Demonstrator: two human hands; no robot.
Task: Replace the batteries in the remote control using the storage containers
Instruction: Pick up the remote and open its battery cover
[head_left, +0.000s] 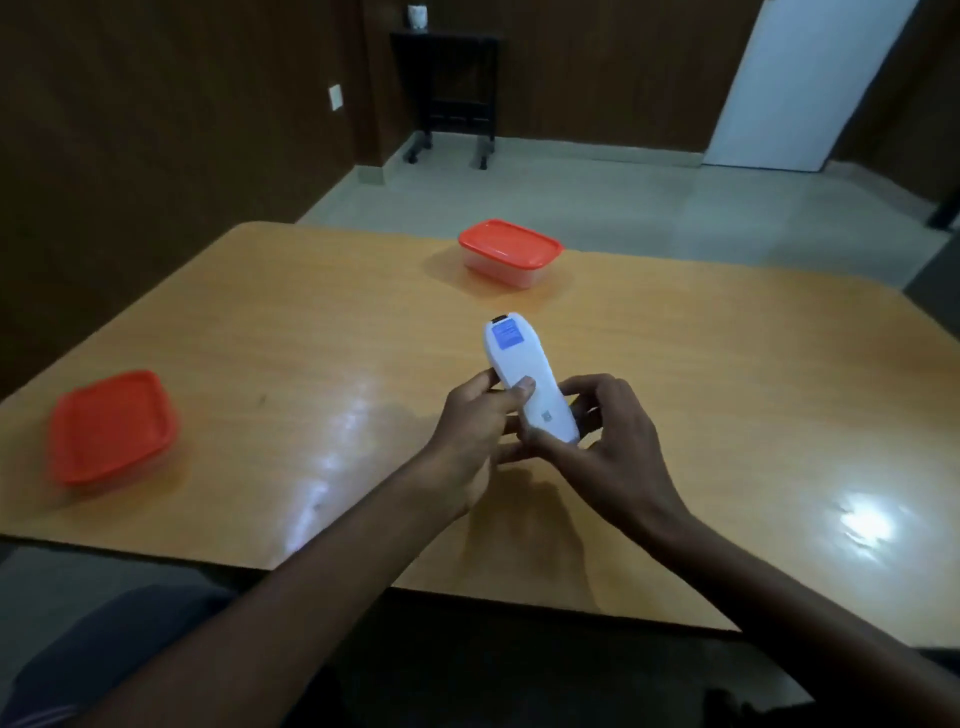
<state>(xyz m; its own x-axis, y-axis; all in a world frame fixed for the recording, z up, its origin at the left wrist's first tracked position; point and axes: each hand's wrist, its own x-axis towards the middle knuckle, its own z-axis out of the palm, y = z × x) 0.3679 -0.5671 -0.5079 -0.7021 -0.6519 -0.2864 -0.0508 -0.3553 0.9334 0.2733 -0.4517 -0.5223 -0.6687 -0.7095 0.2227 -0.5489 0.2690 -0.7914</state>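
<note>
A white remote control (522, 371) with a blue label near its far end is held above the table, back side up, pointing away from me. My left hand (475, 436) grips its left side with the thumb pressed on its back. My right hand (610, 441) holds its near end from the right, fingers curled around it. A clear storage container with an orange lid (509, 252) stands shut at the table's far edge. A second orange-lidded container (111, 426) sits shut at the left. No batteries are visible.
The wooden table (727, 395) is glossy with light glare at the right and centre. Beyond it lie a tiled floor, a dark wheeled stand (449, 93) against the wall and a white door (800, 83). My lap shows below the table's near edge.
</note>
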